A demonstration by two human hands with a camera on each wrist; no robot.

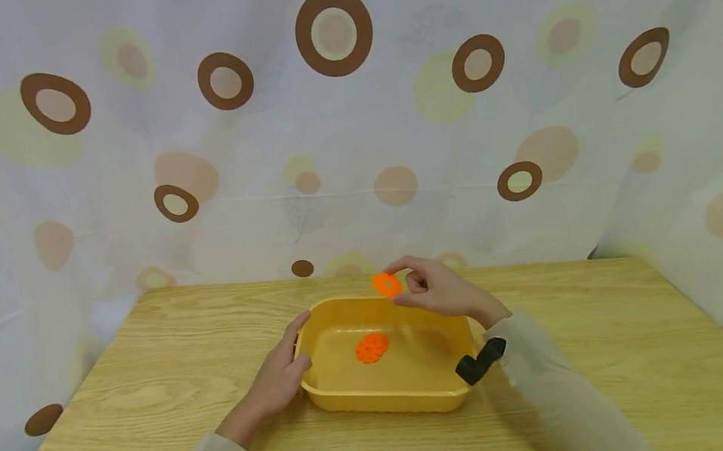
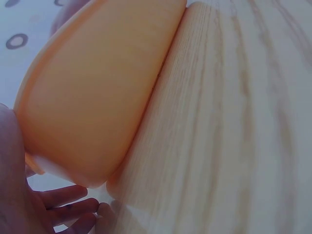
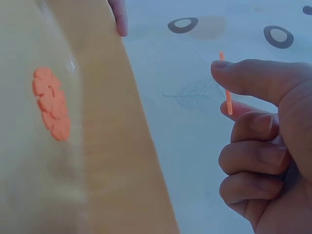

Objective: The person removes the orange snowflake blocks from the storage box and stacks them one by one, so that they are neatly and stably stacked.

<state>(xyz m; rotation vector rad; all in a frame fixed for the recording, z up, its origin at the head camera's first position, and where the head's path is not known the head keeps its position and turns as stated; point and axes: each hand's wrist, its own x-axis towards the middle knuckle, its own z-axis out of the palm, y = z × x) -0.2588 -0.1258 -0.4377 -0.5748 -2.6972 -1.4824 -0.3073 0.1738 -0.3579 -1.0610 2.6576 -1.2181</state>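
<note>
A yellow plastic basin [image 1: 392, 402] stands on the table. My left hand [image 1: 278, 373] holds its left end, the thumb over the rim and the other fingers outside; the left wrist view shows those fingers [image 2: 68, 209] beside the basin's outer wall [image 2: 97, 87]. Above the far right part of the basin, my right hand [image 1: 438, 288] pinches a thin orange flower-shaped piece [image 1: 383, 284] between thumb and index finger. It appears edge-on in the right wrist view, where the other fingers are curled. Several similar orange flower pieces [image 1: 371, 347] lie overlapping on the basin floor.
The wooden table [image 1: 118, 410] extends on all sides of the basin. A pale curtain [image 1: 349, 128] with brown rings and spots hangs behind it and at both sides. Each wrist carries a small black camera, one near the basin's right front corner [image 1: 481, 361].
</note>
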